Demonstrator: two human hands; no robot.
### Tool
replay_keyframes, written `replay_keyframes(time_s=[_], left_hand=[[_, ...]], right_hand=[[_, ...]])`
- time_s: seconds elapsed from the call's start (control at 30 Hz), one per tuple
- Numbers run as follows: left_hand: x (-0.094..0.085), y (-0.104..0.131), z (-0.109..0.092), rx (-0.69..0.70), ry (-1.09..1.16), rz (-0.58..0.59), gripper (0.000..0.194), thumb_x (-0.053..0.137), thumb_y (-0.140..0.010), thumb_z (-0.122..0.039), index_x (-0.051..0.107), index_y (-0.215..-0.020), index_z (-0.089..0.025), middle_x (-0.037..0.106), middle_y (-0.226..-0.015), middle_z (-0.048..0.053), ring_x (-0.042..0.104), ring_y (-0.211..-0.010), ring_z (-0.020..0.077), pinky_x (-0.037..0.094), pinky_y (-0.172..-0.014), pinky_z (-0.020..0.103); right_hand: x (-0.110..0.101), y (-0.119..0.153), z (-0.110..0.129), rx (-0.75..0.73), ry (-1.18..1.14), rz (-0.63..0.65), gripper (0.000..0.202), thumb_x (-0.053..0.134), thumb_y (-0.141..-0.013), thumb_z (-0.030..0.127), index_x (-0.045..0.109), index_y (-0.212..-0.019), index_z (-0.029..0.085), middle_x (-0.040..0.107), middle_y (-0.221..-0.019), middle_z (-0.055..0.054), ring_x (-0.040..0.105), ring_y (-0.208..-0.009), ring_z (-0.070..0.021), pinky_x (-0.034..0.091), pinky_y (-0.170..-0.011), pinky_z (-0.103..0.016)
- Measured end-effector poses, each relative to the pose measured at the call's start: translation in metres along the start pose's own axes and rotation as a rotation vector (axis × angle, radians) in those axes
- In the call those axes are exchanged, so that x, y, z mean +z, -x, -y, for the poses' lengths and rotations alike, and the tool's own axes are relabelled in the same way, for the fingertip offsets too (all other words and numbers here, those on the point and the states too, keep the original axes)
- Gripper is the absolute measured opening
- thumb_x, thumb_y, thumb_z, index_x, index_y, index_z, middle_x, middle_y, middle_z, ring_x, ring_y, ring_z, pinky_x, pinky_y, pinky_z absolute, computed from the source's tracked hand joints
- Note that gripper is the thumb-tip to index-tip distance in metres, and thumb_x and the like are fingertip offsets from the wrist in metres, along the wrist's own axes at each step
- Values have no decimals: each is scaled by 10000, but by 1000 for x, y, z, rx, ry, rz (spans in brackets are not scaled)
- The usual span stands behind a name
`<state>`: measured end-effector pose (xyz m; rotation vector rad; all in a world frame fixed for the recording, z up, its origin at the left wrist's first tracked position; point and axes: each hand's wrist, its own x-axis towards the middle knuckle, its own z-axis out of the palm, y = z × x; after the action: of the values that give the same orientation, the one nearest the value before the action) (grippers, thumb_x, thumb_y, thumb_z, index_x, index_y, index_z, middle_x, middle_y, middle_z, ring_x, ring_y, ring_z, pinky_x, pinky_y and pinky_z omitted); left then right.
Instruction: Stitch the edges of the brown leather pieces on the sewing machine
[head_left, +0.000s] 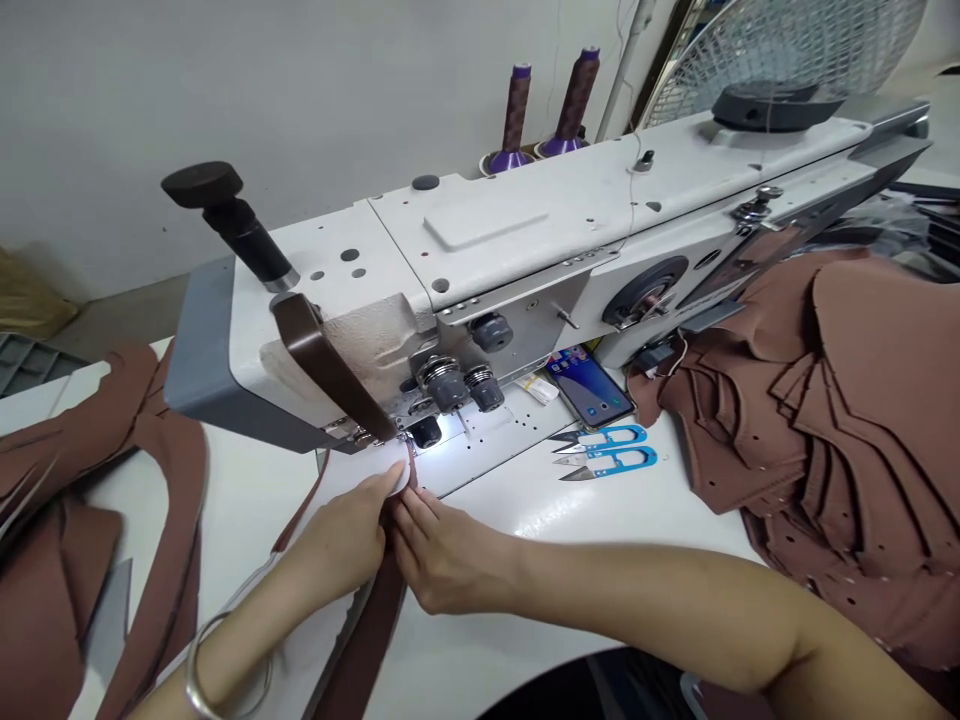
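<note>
Below the head of a white sewing machine (495,230), both hands are on a brown leather strip (364,640) with a pale backing. My left hand (351,535), a bangle on its wrist, pinches the pale piece near the lit needle area, thumb on top. Its other fingers are mostly hidden. Just to the right, my right hand (450,550) has its fingers pressed together on the edge of the brown strip, close to my left fingertips. The strip runs from the needle area down between the forearms. The needle tip itself is hidden.
Two blue thread snips (626,459) and a phone (589,385) lie right of the needle area. Brown leather pieces are piled at the right (847,400) and left (169,520). Behind the machine stand brown thread cones (516,115) and a white fan (795,50).
</note>
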<state>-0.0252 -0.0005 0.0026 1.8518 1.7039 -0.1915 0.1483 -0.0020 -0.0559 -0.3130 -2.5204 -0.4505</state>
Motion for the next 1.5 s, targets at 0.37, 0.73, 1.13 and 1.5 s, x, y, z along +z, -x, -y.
replay_keyframes(time_s=[0.37, 0.73, 1.13, 1.5], left_hand=[[-10, -7, -9, -39, -19, 37, 792, 385, -755, 7, 272, -1518, -177, 460, -1492, 75, 495, -1322, 221, 368, -1113, 352], [-14, -9, -15, -44, -19, 54, 763, 387, -784, -21, 251, -1523, -153, 453, -1494, 105, 521, -1292, 253, 406, -1068, 375], [-8, -5, -16, 10, -85, -19, 701, 410, -785, -50, 345, -1475, -160, 524, -1414, 128, 590, -1186, 253, 470, -979, 377], [4, 2, -23, 63, -110, -77, 570, 351, -822, -77, 468, -1379, -123, 606, -1306, 123, 608, -1150, 224, 465, -1012, 365]], right_hand=[[0, -5, -7, 7, -29, 86, 269, 440, -915, 106, 640, -999, -54, 662, -963, -286, 646, -911, -387, 461, -830, -586], [3, -3, -10, 15, -43, 68, 283, 409, -909, 91, 635, -1004, -51, 658, -981, -294, 644, -941, -408, 428, -878, -632], [3, -13, -4, -2, 86, -21, 247, 426, -816, 47, 639, -898, -47, 670, -896, -321, 683, -850, -405, 508, -750, -595], [0, -6, 3, 6, 81, -123, 217, 463, -756, 58, 664, -801, -10, 683, -803, -285, 688, -783, -390, 533, -700, -568]])
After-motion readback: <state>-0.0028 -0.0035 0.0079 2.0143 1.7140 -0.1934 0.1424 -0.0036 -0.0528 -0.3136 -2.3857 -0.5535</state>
